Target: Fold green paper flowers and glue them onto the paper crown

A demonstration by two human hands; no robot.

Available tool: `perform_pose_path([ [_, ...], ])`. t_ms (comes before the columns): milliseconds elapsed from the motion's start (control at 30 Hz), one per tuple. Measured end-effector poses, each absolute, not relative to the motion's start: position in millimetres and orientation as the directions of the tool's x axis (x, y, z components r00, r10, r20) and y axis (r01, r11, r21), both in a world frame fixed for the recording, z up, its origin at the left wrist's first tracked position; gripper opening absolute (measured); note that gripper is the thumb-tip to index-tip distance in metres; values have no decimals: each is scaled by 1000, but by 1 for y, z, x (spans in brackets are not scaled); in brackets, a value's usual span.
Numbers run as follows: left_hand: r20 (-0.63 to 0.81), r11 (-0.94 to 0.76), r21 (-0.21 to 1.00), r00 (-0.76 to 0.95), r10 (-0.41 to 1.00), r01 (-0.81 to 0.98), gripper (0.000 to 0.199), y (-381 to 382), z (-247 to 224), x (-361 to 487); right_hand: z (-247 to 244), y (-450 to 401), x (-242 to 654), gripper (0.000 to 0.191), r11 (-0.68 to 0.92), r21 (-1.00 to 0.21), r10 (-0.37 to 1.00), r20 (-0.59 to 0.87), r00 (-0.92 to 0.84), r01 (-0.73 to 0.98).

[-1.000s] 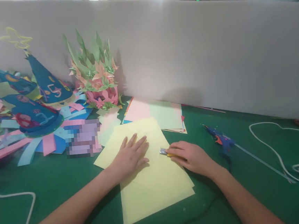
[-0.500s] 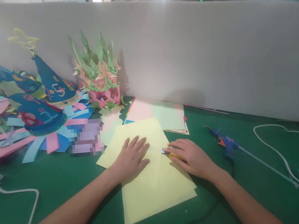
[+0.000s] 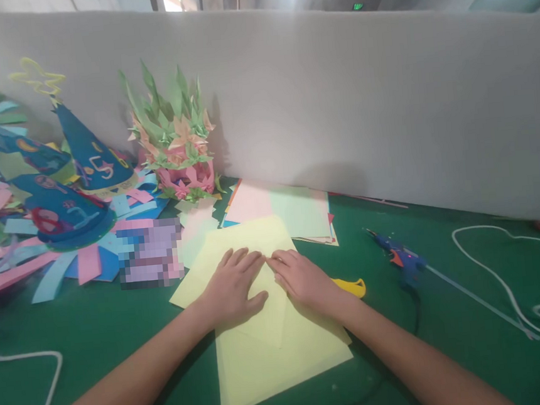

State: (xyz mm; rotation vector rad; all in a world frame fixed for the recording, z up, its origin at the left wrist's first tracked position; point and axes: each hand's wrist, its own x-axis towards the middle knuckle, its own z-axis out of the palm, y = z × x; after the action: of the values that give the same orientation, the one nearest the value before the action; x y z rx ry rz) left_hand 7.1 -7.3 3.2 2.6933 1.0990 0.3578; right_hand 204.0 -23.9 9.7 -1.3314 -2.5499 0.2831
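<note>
My left hand [image 3: 237, 287] lies flat on a sheet of pale yellow paper [image 3: 262, 326], its fingers stretched and slightly spread. Close beside its fingertips, my right hand [image 3: 305, 281] has its fingers bunched in a pinch at the paper; the exact grip on the edge is partly hidden. More yellow sheets [image 3: 276, 378] lie underneath, skewed against the top one. A yellow-handled utility knife [image 3: 353, 286] rests to the right of my right hand, partly covered by the hand and wrist.
Pink and green paper sheets [image 3: 299, 209] are stacked behind. On the right lie a blue hot glue gun [image 3: 400, 257] and a white cable [image 3: 498, 271]. Left stand blue cone hats [image 3: 93, 158] and a paper-flower crown [image 3: 183, 153]. A grey partition [image 3: 337, 108] closes off the back.
My right hand has let go of the utility knife and moved left to the paper by my left fingertips. The knife now lies to its right. My left hand stays flat.
</note>
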Motion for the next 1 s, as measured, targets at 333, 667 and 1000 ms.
perform_pose_path([
  [333,184,-664,242,638,748,708,68,6,-7,-13,9,-31,213,17,489,-234,872,105,-478,840],
  [667,192,-527,153,498,846,836,63,14,-7,-30,11,-36,217,20,459,-310,887,114,-447,833],
  [1000,169,-497,74,480,861,865,66,13,-4,-28,7,-37,218,19,455,-319,890,156,-428,831],
])
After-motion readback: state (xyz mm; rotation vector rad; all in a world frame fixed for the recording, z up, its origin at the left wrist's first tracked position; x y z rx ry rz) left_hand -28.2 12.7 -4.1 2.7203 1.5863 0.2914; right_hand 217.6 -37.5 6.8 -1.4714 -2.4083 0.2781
